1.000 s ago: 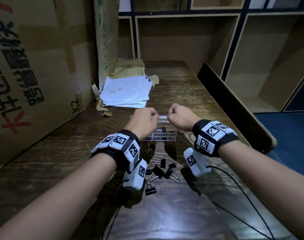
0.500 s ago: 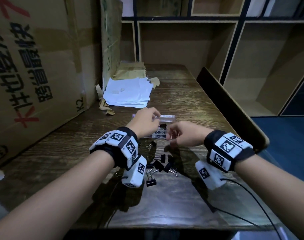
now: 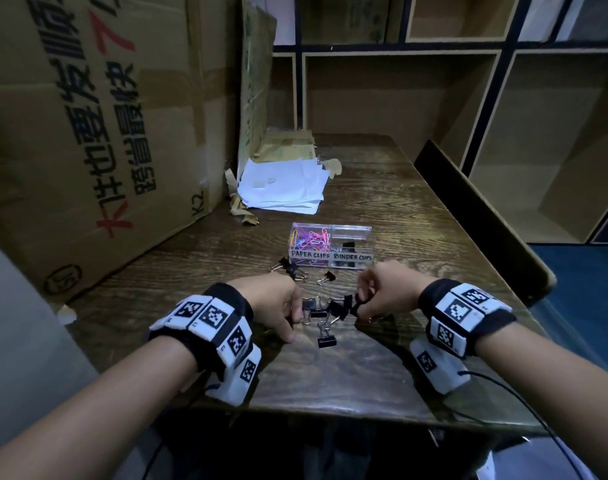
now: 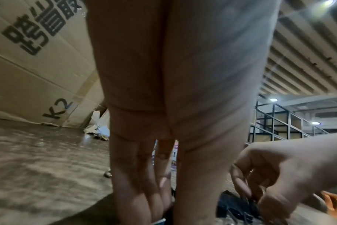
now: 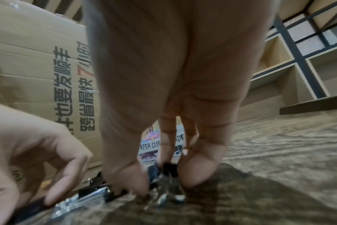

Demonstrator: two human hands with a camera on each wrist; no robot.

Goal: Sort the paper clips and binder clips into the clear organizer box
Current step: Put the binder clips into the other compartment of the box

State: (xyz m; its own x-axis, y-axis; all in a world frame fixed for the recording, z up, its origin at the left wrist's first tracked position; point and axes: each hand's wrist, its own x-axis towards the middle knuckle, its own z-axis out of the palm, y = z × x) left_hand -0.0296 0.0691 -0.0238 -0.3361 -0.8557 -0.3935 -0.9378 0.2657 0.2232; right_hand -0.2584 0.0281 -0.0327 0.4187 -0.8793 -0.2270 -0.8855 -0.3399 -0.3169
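Note:
The clear organizer box (image 3: pixel 351 231) sits mid-table with labels "PAPER CLIPS" and "BINDER CLIPS". Coloured paper clips (image 3: pixel 311 237) fill its left compartment and a few black binder clips (image 3: pixel 348 244) lie in the right one. Several loose black binder clips (image 3: pixel 326 339) lie on the table in front of the box. My left hand (image 3: pixel 295 323) is curled down at the pile's left side, fingertips on a binder clip (image 3: pixel 311 308). My right hand (image 3: pixel 359 306) pinches a black binder clip (image 5: pixel 169 167) at the pile's right side, low over the table.
A stack of white paper (image 3: pixel 281 188) lies behind the box. Large cardboard cartons (image 3: pixel 87 133) stand along the left. The dark wooden table (image 3: pixel 382 368) has a raised board (image 3: pixel 475 216) along its right edge. Shelving (image 3: pixel 399 98) stands behind. Wrist cables (image 3: pixel 524 403) trail off the front edge.
Both hands have drawn back from the organizer box toward me and dropped onto the loose binder clips. The box, hidden by the hands before, now shows fully.

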